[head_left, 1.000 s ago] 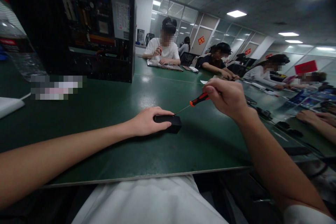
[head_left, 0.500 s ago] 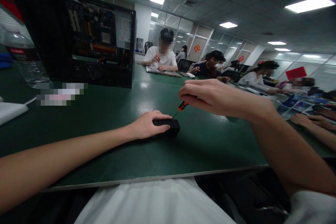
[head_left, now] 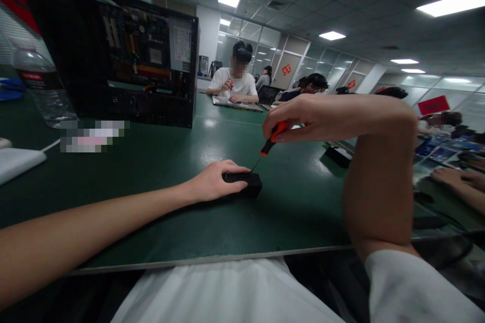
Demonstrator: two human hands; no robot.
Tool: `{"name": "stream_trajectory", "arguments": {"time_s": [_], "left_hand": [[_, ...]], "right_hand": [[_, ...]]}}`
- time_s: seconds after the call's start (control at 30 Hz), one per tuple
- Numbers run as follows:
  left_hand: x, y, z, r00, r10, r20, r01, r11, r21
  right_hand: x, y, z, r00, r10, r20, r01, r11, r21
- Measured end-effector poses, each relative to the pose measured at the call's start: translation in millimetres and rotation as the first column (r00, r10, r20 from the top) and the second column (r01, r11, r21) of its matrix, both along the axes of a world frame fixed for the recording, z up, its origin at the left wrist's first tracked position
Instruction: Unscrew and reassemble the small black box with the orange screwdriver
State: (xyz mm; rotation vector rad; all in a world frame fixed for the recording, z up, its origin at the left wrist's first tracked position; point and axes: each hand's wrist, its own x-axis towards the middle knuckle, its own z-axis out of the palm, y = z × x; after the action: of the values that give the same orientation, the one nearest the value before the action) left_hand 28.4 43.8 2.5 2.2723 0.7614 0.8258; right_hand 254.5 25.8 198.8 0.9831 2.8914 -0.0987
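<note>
Screwdriver (head_left: 268, 147): in my right hand (head_left: 303, 117), above the bench (head_left: 162, 161) and in front of me. Its long axis is tilted, well off vertical. The red-and-black handle is the upper end, leaning right; the thin shaft runs down and to the left, toward the top of the box (head_left: 254, 184). The tip meets the top face in my view, just beside my left index fingertip. Whether it is seated in anything there I cannot tell; the spot is too small and dark.

Box: black, lying on the bench near the middle of my view. Long axis runs left to right, roughly along the near edge of the bench. The right end is bare and points away from my left hand (head_left: 214, 180); the left end is covered by it.

Hands: left is clasped about the box, index finger along the far side of the top, thumb along the near side. Right is curled round the screwdriver handle, wrist sharply bent and raised above the box.

Surroundings: an open PC case (head_left: 151, 103) stands upright on the far left part of the bench, a bottle (head_left: 47, 88) just beside it. A person (head_left: 242, 86) in white sits across from me.
</note>
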Motion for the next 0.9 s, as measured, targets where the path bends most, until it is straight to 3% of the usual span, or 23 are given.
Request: {"name": "stream_trajectory", "arguments": {"time_s": [0.33,0.6,0.9], "left_hand": [[1,-1,2.9,1.000,-0.005,-0.008,0.005,1.000,-0.014],[0,-2,4.2,1.000,-0.003,-0.014,0.003,1.000,-0.028],[-1,-3,6.7,0.999,0.003,-0.044,-0.003,1.000,-0.010]], "right_hand": [[11,5,6.1,0.998,-0.058,0.033,0.060,0.995,-0.073],[12,11,5.7,1.000,0.018,0.009,-0.018,0.998,-0.053],[15,19,1.2,0.996,0.004,-0.088,-0.009,0.998,-0.057]]}}
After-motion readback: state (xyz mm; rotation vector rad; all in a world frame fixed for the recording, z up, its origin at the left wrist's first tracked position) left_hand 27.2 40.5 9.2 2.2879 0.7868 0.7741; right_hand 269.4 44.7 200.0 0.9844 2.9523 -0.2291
